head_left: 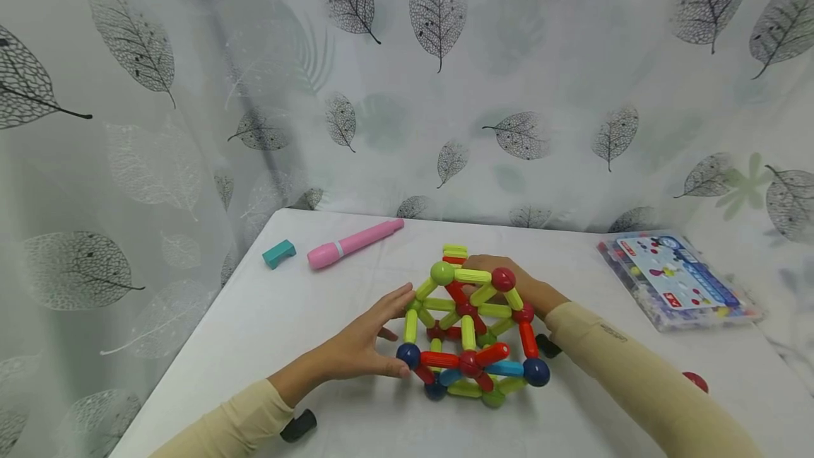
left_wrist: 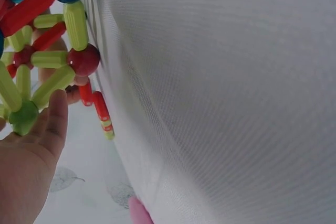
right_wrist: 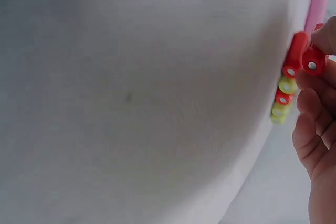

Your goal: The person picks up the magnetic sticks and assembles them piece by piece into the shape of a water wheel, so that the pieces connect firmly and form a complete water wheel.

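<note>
A frame-like structure [head_left: 467, 355] of magnetic rods and balls stands on the table, in yellow-green, red and blue. My left hand [head_left: 362, 348] is at its left side, fingers fairly straight, the thumb by a dark blue ball [head_left: 408, 355]. In the left wrist view its fingertips touch the structure around a green ball [left_wrist: 24, 117]. Behind the structure, partly hidden by it in the head view, is my right hand [head_left: 509, 278]. The right wrist view shows it pinching a red magnetic rod [right_wrist: 313, 65], beside a row of red and yellow-green rods [right_wrist: 284, 98] on the table.
At the back left lie a pink tube-shaped object [head_left: 356, 242] and a teal block [head_left: 279, 254]. A clear parts case [head_left: 680, 278] lies at the right. Dark cylinders [head_left: 299, 425] and a red round piece [head_left: 696, 381] are nearer. A leaf-patterned curtain [head_left: 407, 90] hangs behind the table.
</note>
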`<action>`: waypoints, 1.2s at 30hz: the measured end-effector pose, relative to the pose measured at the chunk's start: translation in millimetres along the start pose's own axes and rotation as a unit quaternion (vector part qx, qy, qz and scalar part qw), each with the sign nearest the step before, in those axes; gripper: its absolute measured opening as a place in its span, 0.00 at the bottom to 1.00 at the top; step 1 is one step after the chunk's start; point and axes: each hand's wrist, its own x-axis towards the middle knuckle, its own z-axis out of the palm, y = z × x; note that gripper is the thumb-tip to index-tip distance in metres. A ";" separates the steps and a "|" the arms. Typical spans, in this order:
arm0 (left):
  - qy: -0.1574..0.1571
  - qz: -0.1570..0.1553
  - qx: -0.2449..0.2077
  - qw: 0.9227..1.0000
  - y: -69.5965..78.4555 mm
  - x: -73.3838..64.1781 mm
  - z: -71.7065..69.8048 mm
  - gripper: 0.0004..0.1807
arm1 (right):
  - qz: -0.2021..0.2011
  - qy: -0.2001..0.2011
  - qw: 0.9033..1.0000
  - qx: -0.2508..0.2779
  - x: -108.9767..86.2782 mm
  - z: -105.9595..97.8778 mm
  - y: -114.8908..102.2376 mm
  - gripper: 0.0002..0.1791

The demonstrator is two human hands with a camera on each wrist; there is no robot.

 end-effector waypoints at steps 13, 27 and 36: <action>0.006 0.010 0.008 1.000 -1.1 1.4 3.3 0.57 | 0.102 0.135 0.978 0.121 -76.2 -51.8 12.6 0.24; 0.010 0.002 0.004 1.000 0.7 -0.7 1.3 0.57 | 0.127 -0.006 0.831 0.541 -138.8 -84.3 -62.9 0.11; 0.009 0.006 0.006 1.000 0.6 -0.6 1.4 0.57 | 0.154 -0.034 0.801 0.577 -128.3 -67.8 -80.0 0.13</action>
